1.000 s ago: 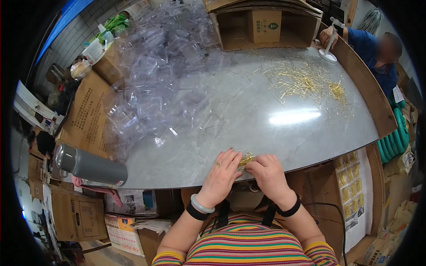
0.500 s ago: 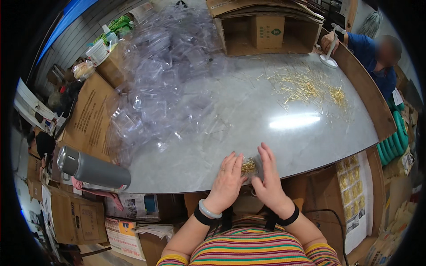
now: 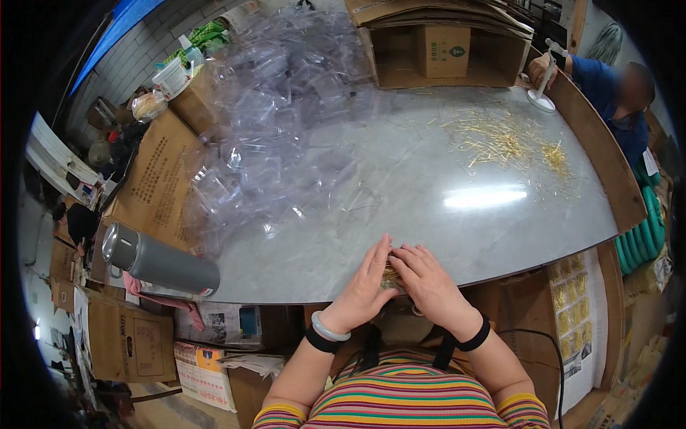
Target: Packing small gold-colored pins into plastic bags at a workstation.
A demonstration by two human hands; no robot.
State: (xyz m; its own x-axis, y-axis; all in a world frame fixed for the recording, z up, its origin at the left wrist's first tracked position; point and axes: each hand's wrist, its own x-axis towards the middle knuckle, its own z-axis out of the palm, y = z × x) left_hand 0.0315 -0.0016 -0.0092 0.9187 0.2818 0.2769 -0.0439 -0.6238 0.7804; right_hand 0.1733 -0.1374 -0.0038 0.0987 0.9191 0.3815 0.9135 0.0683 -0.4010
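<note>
At the table's near edge, both hands close around a small bundle of gold wire hooks (image 3: 389,276). My left hand (image 3: 366,287) presses against its left side with fingers nearly straight and pointing away from me. From the right, my right hand (image 3: 431,287) lays its fingers over the bundle's top, close against the left fingertips. Most of the bundle is hidden under the hands; a gold patch shows between them. Whether a clear box surrounds it, I cannot tell.
Clear plastic boxes (image 3: 268,121) heap at the left. Loose gold hooks (image 3: 504,139) lie scattered far right. A grey flask (image 3: 161,264) lies at the left edge. Cardboard boxes (image 3: 446,57) stand behind. Beyond a cardboard side wall (image 3: 607,143), a person holds a white stand (image 3: 544,89).
My right hand has moved left and folded its fingers over the bundle, narrowing the gap between my hands. The whole view has shifted slightly.
</note>
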